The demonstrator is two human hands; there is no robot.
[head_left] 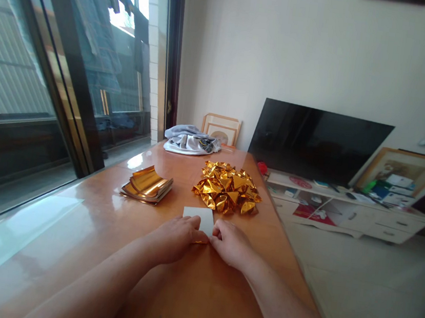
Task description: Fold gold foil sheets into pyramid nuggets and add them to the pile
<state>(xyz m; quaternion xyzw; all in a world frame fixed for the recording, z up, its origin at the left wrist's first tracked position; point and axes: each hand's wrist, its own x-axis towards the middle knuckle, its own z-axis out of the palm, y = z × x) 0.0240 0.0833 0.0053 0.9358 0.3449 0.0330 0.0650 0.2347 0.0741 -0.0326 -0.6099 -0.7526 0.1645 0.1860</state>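
Left hand point(182, 233) and right hand point(230, 241) pinch a white sheet point(207, 221) near folded gold pieces point(228, 185)

– Where could our left hand point(177, 236) pass?
– Left of its fingers point(194, 222) we have bare, shiny tabletop point(102, 238).
– And straight beyond the fingertips?
– There the pile of folded gold pieces point(228, 188) blocks us, and ahead to the left, the stack of gold sheets point(148, 183); we could slip through the gap between them, as far as the cloth bundle point(189, 143) well past the fingers
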